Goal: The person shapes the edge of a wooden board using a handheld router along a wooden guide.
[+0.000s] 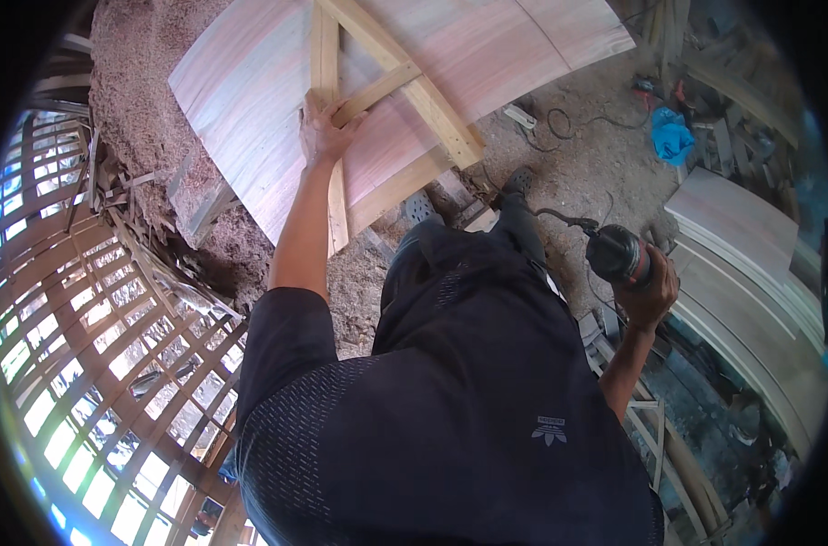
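The panel [250, 100], a large sheet of pale pinkish plywood, is lying tilted on the sawdust floor [132, 82] ahead of the person and is serving as the landmark here. Light wooden battens [405, 73] are already lying on its face: two long pieces meeting near the far edge, one short cross piece between them, and one lower piece toward the near edge. Whether they are fastened cannot be told; judging from this, the framing is laid out and fixing is probably what is left. A stack of similar boards [751, 264] is waiting well to the right of the panel. The left hand [327, 127] is pressing on the panel where the cross piece meets the left batten, fingers spread wide and flat. The right hand [650, 291] is held well apart from the panel, to its lower right, fingers wrapping closed around a corded power tool [619, 255] with a dark red body. The tool is not touching the panel.
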The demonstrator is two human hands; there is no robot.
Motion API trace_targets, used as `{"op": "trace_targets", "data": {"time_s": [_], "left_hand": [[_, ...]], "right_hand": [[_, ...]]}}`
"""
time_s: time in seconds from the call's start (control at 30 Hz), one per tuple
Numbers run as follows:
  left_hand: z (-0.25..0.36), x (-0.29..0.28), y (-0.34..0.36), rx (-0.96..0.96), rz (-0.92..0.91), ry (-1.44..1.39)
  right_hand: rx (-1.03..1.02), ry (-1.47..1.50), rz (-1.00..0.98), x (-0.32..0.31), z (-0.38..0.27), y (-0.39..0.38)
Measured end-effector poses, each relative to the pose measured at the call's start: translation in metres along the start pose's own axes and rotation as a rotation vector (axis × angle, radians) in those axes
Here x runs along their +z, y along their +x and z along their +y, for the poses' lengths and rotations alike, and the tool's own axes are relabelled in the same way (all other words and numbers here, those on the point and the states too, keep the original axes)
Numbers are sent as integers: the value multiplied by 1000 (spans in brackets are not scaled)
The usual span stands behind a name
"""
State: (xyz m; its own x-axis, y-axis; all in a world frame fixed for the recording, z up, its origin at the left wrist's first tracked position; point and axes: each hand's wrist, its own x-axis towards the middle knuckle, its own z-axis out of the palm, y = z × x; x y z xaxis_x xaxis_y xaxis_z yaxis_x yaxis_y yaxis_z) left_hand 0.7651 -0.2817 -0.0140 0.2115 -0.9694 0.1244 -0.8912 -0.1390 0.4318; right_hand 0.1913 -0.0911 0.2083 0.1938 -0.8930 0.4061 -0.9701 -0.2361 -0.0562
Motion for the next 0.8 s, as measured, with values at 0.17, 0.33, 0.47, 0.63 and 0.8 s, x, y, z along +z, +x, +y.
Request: {"op": "trace_targets", "data": {"time_s": [0.17, 0.33, 0.47, 0.63, 0.8], "left_hand": [[-1, 2, -1, 4, 10, -24], [3, 0, -3, 8, 4, -25], [0, 3, -1, 5, -7, 6], [-1, 8, -4, 59, 80, 1], [6, -1, -6, 20, 71, 83]], "right_hand": [[1, 66, -7, 6, -5, 9], [-23, 212, 18, 17, -23, 33], [-212, 388, 2, 25, -52, 69], [-525, 480, -104, 60, -94, 108], [-556, 615, -221, 87, -101, 119]]}}
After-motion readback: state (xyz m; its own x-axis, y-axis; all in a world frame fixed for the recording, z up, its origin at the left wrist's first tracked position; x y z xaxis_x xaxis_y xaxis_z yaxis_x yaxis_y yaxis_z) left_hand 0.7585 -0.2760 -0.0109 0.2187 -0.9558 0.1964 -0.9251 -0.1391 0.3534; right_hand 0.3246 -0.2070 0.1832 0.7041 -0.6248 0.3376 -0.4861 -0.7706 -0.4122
